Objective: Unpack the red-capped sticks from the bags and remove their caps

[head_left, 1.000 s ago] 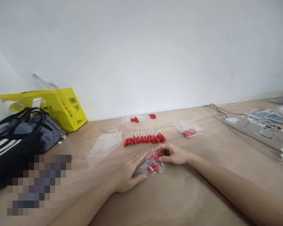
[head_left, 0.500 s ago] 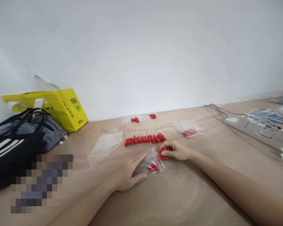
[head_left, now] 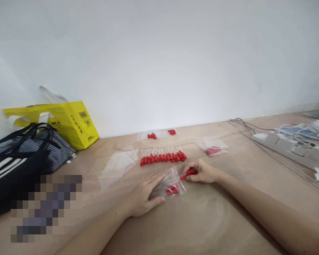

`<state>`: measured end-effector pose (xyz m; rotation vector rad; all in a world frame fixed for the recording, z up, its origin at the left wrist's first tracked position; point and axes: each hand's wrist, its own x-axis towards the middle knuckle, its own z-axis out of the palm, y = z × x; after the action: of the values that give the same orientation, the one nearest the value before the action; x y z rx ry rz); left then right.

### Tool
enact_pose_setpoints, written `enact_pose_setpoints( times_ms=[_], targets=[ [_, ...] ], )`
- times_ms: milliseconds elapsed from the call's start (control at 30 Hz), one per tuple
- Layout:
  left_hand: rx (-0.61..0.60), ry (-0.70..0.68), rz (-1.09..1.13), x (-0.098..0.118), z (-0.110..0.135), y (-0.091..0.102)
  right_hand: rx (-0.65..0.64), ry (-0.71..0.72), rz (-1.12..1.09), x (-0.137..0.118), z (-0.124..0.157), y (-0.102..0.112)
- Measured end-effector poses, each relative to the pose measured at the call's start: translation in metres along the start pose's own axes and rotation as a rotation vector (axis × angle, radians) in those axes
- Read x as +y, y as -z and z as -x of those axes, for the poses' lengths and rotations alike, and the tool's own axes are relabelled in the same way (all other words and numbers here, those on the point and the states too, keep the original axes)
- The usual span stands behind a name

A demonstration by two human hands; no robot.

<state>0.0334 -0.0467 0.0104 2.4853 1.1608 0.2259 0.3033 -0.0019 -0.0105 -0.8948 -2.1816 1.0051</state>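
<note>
My left hand (head_left: pixel 143 196) lies on a small clear zip bag (head_left: pixel 168 185) and pins it to the brown table top between thumb and fingers. Several red-bulbed droppers show inside the bag. My right hand (head_left: pixel 202 171) is at the bag's mouth, fingers pinched on a red-bulbed dropper (head_left: pixel 188 173) that is partly in the opening. Just beyond the hands lies a row of red-bulbed droppers (head_left: pixel 163 156), tubes pointing away from me.
Empty clear bags (head_left: pixel 118 163) lie left of the row. A filled bag (head_left: pixel 212 146) sits to the right, red caps (head_left: pixel 161 134) near the wall. A yellow bag (head_left: pixel 69 122) and striped tote (head_left: pixel 23 156) stand left; a power strip (head_left: pixel 295 150) with cables lies right.
My right hand drew back from the bag's mouth, picked up a red-bulbed dropper beside it, and now holds it at the opening. My left hand stayed on the bag.
</note>
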Motion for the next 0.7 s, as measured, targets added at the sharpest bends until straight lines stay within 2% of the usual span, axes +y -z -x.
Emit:
enact_pose_setpoints(
  times_ms=[167, 300, 567, 700],
  targets=[
    [-0.007, 0.006, -0.005, 0.000, 0.000, 0.001, 0.003, -0.080, 0.017, 0.004, 0.005, 0.013],
    [0.002, -0.015, -0.009, 0.001, 0.001, 0.002, -0.028, -0.149, -0.074, 0.009, 0.009, 0.018],
    [0.011, -0.025, -0.004, -0.004, 0.001, -0.001, 0.188, -0.253, -0.183, 0.027, 0.018, 0.048],
    [0.035, -0.042, 0.009, -0.005, 0.001, -0.002, 0.361, -0.272, -0.236, 0.040, 0.020, 0.057]
  ],
)
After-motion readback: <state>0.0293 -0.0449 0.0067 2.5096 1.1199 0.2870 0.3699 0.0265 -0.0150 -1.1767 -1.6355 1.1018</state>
